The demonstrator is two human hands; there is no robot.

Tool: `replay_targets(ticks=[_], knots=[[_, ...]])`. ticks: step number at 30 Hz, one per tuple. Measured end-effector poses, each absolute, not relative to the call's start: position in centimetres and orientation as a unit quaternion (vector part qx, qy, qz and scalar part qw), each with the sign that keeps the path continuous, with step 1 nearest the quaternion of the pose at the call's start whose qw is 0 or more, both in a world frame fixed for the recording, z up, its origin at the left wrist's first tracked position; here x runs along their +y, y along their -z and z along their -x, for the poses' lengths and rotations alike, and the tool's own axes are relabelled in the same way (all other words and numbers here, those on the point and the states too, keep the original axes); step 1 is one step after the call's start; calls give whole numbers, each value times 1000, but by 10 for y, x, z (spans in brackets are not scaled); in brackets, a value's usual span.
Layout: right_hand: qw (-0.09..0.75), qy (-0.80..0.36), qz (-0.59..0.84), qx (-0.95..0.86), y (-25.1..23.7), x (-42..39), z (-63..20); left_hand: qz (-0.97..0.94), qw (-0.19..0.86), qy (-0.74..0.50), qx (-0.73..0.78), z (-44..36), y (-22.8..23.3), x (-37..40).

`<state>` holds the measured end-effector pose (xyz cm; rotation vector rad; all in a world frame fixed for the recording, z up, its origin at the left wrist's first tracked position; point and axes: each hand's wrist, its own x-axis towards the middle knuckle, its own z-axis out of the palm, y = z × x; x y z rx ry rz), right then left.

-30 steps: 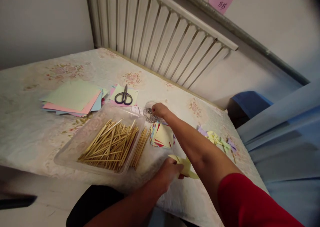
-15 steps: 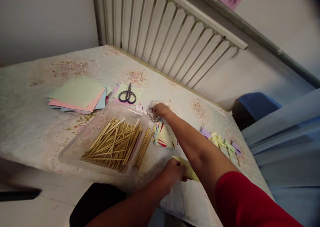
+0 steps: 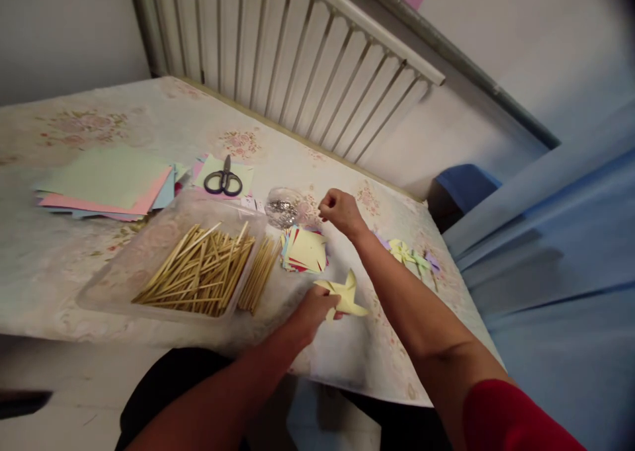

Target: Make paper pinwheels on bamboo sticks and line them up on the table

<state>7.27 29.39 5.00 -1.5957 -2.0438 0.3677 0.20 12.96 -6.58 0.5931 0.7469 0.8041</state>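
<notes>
A pale yellow paper pinwheel (image 3: 347, 297) is pinched in my left hand (image 3: 320, 305), its folded blades standing out to the right. My right hand (image 3: 341, 211) hovers above the cloth with its fingers pressed together; anything between them is too small to make out. Left of it sits a clear round dish (image 3: 282, 207) holding many small silvery pieces. A stack of small coloured paper squares (image 3: 306, 249), yellow on top, lies between the dish and the pinwheel.
A clear plastic box (image 3: 163, 219) of wooden sticks (image 3: 201, 272) stands at left, more sticks (image 3: 258, 276) beside it. Behind are large paper sheets (image 3: 106, 180) and dark scissors (image 3: 224, 180). Finished pinwheels (image 3: 404, 251) lie at right. A radiator (image 3: 278, 54) lines the wall.
My right hand has come out of the dish and moved right, fingers closed. My left hand has raised and turned the yellow paper, so its pinwheel shape now shows. The view has shifted right.
</notes>
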Motion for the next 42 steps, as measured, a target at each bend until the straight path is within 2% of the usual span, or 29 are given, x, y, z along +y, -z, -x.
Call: replay_targets(ticks=[2, 4, 9, 14, 21, 28, 37, 42], knots=[[293, -150, 638, -696, -43, 263, -112, -278, 804, -376, 368, -1, 61, 132], [299, -110, 690, -650, -26, 226, -150, -279, 796, -387, 371, -1, 58, 134], [210, -80, 748, -625, 42, 126, -206, -290, 790, -419, 341, -1, 58, 137], [189, -91, 746, -632, 76, 67, -207, -281, 793, -422, 339, -1, 57, 137], [157, -127, 715, -670, 70, 60, -205, -282, 795, -415, 342, -1, 60, 138], [195, -134, 710, -663, 75, 65, -209, -295, 792, -426, 325, -1, 65, 138], [19, -21, 731, -682, 70, 60, -193, -279, 792, -440, 319, -1, 66, 142], [-45, -20, 738, -673, 67, 61, -187, -289, 786, -439, 325, -2, 65, 144]])
